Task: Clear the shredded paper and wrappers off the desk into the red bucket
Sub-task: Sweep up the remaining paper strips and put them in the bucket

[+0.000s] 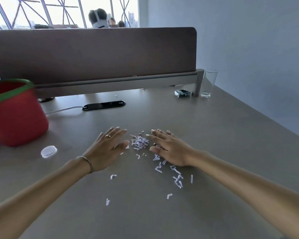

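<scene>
I'm raking: left hand and right hand are lying flat at frame centre, fingers straight and spread, gripping nothing, flanking a small heap of shredded paper. Looser scraps are trailing toward lower right, some under the right palm edge. Red bucket is sitting at left edge of the desk, well apart from the heap. Gathering step, I judge. Next I'm needing palms closing together, scooping, carrying left. A packet, maybe a wrapper, is waiting upper right beside a glass.
</scene>
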Available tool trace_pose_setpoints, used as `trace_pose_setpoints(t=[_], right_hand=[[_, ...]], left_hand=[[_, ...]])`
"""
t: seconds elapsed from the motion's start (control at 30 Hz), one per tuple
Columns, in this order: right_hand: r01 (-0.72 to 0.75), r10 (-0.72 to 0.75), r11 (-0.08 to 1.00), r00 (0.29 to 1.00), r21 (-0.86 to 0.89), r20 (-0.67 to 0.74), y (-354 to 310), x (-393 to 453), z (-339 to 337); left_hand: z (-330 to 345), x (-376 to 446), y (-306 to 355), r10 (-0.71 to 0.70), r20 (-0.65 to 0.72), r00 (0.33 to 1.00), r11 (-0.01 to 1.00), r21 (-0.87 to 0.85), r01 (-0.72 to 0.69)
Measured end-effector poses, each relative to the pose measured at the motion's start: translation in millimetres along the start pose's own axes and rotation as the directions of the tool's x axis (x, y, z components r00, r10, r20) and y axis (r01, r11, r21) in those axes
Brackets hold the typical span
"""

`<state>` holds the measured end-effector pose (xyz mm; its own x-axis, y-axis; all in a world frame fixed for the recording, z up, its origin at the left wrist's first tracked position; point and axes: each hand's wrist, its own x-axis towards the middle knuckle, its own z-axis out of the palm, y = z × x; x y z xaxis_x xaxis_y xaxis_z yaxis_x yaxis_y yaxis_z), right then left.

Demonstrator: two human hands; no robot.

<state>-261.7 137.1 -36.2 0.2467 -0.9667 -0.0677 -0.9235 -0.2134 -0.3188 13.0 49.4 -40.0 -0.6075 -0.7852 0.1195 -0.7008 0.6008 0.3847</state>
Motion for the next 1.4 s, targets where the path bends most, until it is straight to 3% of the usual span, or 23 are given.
trace_pose_setpoints(t=[0.13, 0.23, 0.4, 0.5, 0.57, 0.63, 0.7, 0.8, 0.97, 1.1, 1.27, 1.4], right_hand=[[0.115, -0.116, 0.991, 0.993, 0.07, 0.005, -25.4, -28.0, 2.7], [0.089, -0.087, 0.995, 0.995, 0.042, -0.038, -23.8, -60.6, 2.4], [-0.026, 0.025, 0.986, 1.0, -0.163, -0.012, -16.7, -110.9, 15.0], [-0.08, 0.08, 0.979, 0.997, -0.185, -0.012, -17.1, -104.5, 20.3], [-0.106, 0.102, 0.983, 0.994, -0.15, -0.029, -19.0, -85.8, 20.2], [-0.106, 0.102, 0.987, 0.994, -0.123, -0.039, -22.3, -61.6, 20.7], [-0.08, 0.076, 0.99, 0.996, -0.119, -0.038, -29.9, -38.7, 21.2], [-0.033, 0.021, 0.99, 0.995, -0.134, -0.093, -42.1, -11.6, 20.5], [0.157, -0.209, 0.964, 0.946, -0.214, -0.248, -39.5, 12.8, 10.6], [0.264, -0.317, 0.944, 0.892, -0.199, -0.321, -33.9, 15.2, 12.0], [0.244, -0.267, 0.964, 0.895, -0.109, -0.357, -29.3, 22.1, 16.1], [0.232, -0.089, 0.945, 0.86, 0.229, -0.503, -30.7, 31.5, 10.8]], left_hand=[[6.8, -5.2, 0.1, -0.082, 0.055, 0.995, 0.989, 0.13, 0.074], [10.1, 10.5, 15.6, -0.079, 0.067, 0.995, 0.993, 0.089, 0.073], [25.7, 26.0, 44.5, 0.087, 0.135, 0.987, 0.995, 0.042, -0.093], [28.0, 15.0, 56.7, 0.204, 0.158, 0.966, 0.977, -0.097, -0.191], [23.5, 4.7, 58.4, 0.229, 0.151, 0.962, 0.942, -0.284, -0.18], [15.9, -3.6, 56.7, 0.195, 0.079, 0.978, 0.848, -0.515, -0.127], [8.4, -8.9, 50.9, 0.105, -0.006, 0.995, 0.793, -0.603, -0.087], [-1.9, -16.4, 41.5, -0.007, -0.111, 0.994, 0.851, -0.523, -0.053], [-5.1, -36.1, 26.6, -0.044, -0.125, 0.991, 0.954, -0.3, 0.005], [-9.8, -53.8, 10.7, 0.002, 0.046, 0.999, 0.999, -0.051, 0.0], [-27.0, -85.5, 12.5, 0.033, 0.325, 0.945, 0.988, 0.131, -0.08], [-15.3, -93.3, 21.2, 0.04, 0.352, 0.935, 0.958, 0.252, -0.136]])
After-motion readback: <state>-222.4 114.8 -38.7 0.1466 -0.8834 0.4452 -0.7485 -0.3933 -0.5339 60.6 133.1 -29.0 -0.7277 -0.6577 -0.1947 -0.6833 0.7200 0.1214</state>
